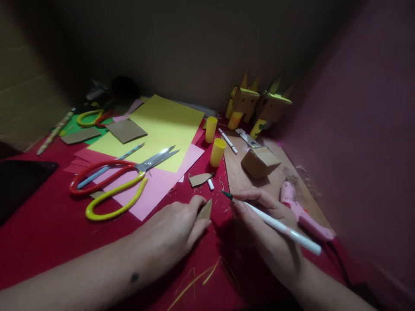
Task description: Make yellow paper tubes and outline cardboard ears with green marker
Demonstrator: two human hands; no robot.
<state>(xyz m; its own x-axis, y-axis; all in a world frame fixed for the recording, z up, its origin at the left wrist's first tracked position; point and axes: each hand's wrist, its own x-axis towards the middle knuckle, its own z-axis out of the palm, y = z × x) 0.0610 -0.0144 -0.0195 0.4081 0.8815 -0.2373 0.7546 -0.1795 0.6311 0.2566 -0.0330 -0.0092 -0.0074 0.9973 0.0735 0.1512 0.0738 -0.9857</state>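
My left hand [177,224] pinches a small pointed piece of cardboard [205,211] between thumb and fingers. In my right hand [272,224] is a white brush pen [285,230], its dark green tip bare and aimed left, apart from the cardboard. Just beyond the hands lie another cardboard cutout [200,179] and a small white pen cap [210,184]. Two yellow paper tubes [218,153] stand upright farther back. To the right of them sits a small cardboard box [260,163].
Large scissors [142,169] with red and yellow handles lie across pink and yellow paper [168,125] on the red cloth. A pink glue gun [304,216] rests beside my right hand. Cardboard figures [244,101] stand at the back, near the wall. A dark flat object [22,185] is at left.
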